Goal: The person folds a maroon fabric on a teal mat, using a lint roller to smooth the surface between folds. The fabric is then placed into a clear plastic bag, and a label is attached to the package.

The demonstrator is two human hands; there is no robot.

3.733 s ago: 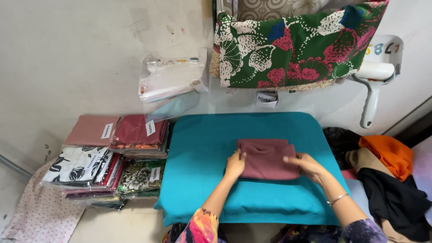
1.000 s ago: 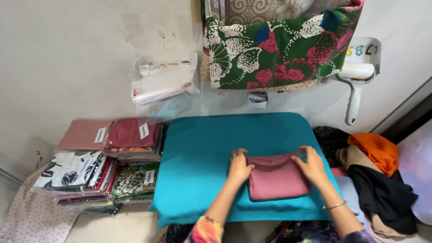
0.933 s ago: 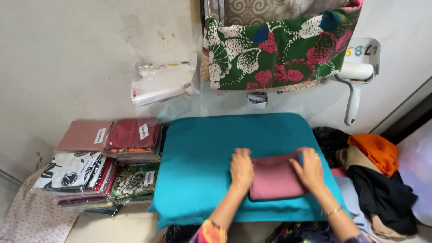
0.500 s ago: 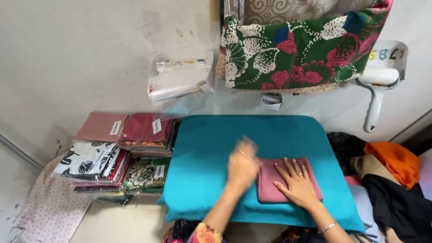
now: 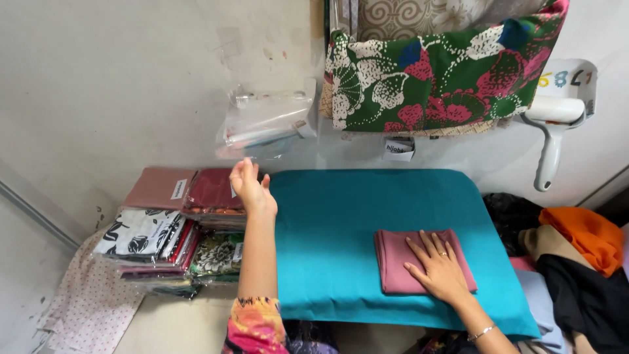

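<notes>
- Right hand (image 5: pixel 440 270): lies flat, palm down, fingers spread, on the folded pink cloth (image 5: pixel 419 261). The flat press pins the folds so the cloth stays square.
- Pink cloth: a neat folded rectangle on the right half of the teal pad (image 5: pixel 341 242), near its front edge. The pad gives a smooth, padded work surface.
- Left hand (image 5: pixel 250 185): raised in the air over the pad's left edge, empty, fingers loosely curled and open. It touches nothing.
- Nearest to the left hand: clear plastic bags (image 5: pixel 265 124) hung on the wall just above it, and the packed stacks (image 5: pixel 171 226) just beside it on the left.
- Packed stacks: folded cloths in clear wrap, plain pink and maroon on top, black-and-white and floral prints lower. They sit against the wall, beside the pad, within arm's reach.
- Floral cloth (image 5: pixel 445 75): green, red and white, hangs on the wall above the pad.
- White hand tool (image 5: pixel 553 131): hangs on the wall at the right, handle down; its kind cannot be told.
- Loose clothes (image 5: pixel 576 262): an orange, black and tan heap right of the pad, apart from the packed goods.
</notes>
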